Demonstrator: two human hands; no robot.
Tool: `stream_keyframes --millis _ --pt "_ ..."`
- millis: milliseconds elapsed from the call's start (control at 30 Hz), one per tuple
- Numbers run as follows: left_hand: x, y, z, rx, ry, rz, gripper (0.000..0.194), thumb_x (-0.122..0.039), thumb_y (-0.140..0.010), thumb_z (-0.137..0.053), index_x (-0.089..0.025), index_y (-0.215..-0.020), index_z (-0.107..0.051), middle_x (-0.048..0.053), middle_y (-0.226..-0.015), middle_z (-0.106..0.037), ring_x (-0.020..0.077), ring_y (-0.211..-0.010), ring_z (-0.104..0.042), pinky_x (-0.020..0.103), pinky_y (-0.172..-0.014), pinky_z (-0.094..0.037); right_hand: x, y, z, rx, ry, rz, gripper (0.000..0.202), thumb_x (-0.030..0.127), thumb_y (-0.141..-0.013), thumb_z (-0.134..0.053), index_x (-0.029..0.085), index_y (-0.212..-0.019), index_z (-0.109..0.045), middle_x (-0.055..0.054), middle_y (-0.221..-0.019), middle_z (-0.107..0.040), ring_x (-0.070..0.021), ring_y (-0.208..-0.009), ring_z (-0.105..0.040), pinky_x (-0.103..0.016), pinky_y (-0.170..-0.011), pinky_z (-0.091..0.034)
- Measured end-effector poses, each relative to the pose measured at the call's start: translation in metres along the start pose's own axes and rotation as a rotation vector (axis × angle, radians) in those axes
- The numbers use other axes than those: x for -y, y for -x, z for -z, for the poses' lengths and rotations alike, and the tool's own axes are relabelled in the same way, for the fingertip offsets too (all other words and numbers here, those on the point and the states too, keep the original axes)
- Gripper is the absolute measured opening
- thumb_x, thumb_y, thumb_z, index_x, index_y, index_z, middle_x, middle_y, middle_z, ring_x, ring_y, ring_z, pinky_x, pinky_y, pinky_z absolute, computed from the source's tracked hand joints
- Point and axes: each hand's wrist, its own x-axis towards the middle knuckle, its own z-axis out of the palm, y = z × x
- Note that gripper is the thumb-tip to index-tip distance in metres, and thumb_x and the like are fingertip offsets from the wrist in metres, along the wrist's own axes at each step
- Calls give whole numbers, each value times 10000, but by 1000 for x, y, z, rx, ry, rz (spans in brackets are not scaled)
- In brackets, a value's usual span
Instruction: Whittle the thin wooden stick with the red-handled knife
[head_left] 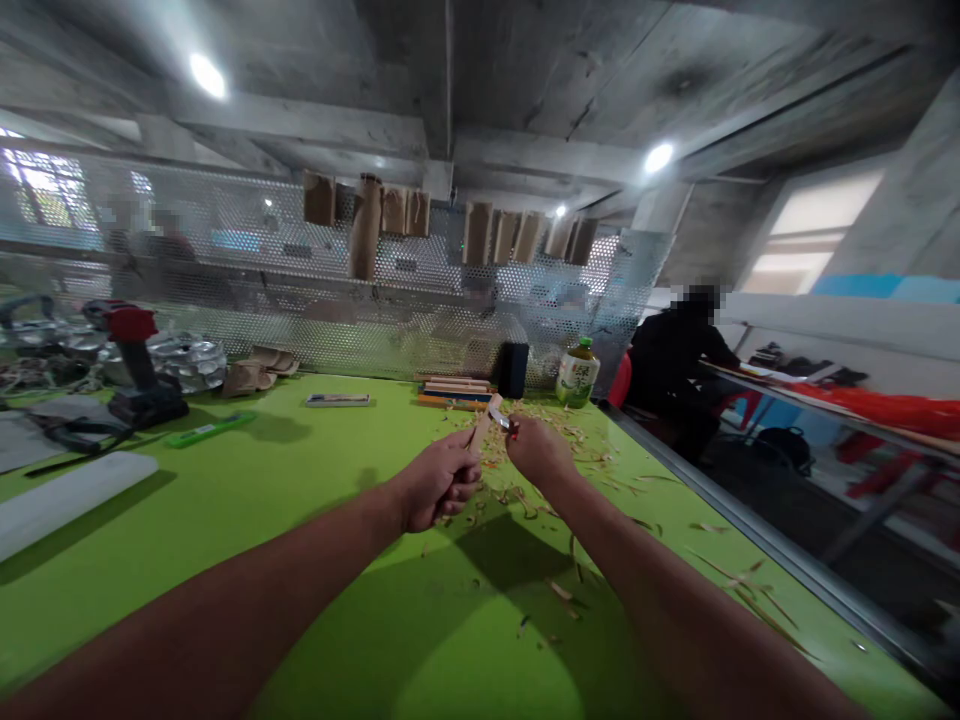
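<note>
My left hand (442, 482) is closed around a small pale piece of wood (481, 428), which sticks up and away from the fist. In my right hand (537, 450) is a knife (500, 420); its short shiny blade lies against the upper part of the wood, and a bit of red shows by the fingers. Most of the handle is hidden in the grip. Curled wood shavings (529, 500) are scattered on the green tabletop (330, 590) around and beneath both hands.
Behind the hands lie several wooden strips (456, 390), a black block (514, 370) and a green-capped bottle (578, 374). A cordless drill (133, 360) and a white bar (75, 500) are at left. A person in black (679, 360) sits beyond the table's right edge.
</note>
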Motion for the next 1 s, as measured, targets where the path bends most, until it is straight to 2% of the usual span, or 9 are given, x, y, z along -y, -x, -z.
stream_keyframes --millis 167,267,367,467,633,700,800,900,1000 --pt "2 -4 3 -59 17 -29 361 -192 -747 -516 -242 -1094 -431 -100 -616 -366 20 -365 -243 123 -336 -144 10 10 -6 49 -1 124 239 255 -862 -445 218 -905 -677 -80 -838 -708 -189 -729 -633 -252 -613 -347" --pt "1 -6 2 -95 18 -34 296 -189 -737 -512 -226 -1018 -428 -101 -615 -361 19 -359 -228 127 -328 -126 18 15 -8 70 1 150 248 259 -870 -437 212 -896 -679 -88 -849 -711 -182 -731 -628 -247 -613 -346" --pt "-1 -4 -3 -118 15 -29 322 -189 -760 -492 -221 -1076 -438 -103 -600 -339 24 -356 -217 138 -329 -117 16 12 -9 56 8 133 251 260 -862 -440 211 -898 -683 -88 -844 -713 -175 -725 -623 -241 -599 -340" --pt "2 2 -11 -111 27 -2 465 -163 -779 -463 -236 -1235 -412 -101 -594 -333 28 -359 -211 152 -339 -114 2 0 -9 1 -15 89 260 266 -858 -443 212 -930 -688 -86 -840 -710 -177 -720 -627 -244 -587 -336" --pt "14 8 -23 18 18 15 590 -180 -800 -494 -252 -1370 -360 -89 -604 -374 35 -392 -252 158 -359 -163 -27 -19 -5 -17 -57 -95 294 268 -876 -429 192 -956 -702 -100 -882 -716 -191 -757 -635 -256 -612 -356" --pt "16 7 -26 25 43 -15 595 -192 -797 -506 -257 -1369 -354 -89 -613 -383 32 -397 -256 153 -362 -168 -29 -20 -5 -40 -68 -89 299 285 -882 -429 187 -941 -705 -100 -868 -717 -193 -752 -637 -258 -603 -350" --pt "15 6 -24 -37 76 -43 570 -201 -774 -523 -252 -1321 -370 -90 -627 -397 28 -395 -260 144 -361 -162 -23 -15 -6 -77 -123 -95 312 313 -883 -431 178 -960 -702 -106 -854 -713 -188 -728 -636 -256 -574 -336" --pt "11 4 -19 -69 78 -51 486 -206 -754 -535 -245 -1224 -418 -97 -620 -373 23 -383 -237 142 -360 -139 -17 -13 -9 -54 -163 -108 306 298 -866 -442 179 -994 -693 -102 -853 -712 -184 -708 -625 -254 -563 -332" --pt "11 1 -15 -89 24 -89 387 -230 -777 -517 -237 -1157 -446 -93 -620 -366 33 -392 -251 147 -372 -168 -20 -15 -16 -25 -197 -98 280 249 -827 -475 166 -1005 -675 -93 -852 -702 -174 -699 -608 -245 -580 -343"
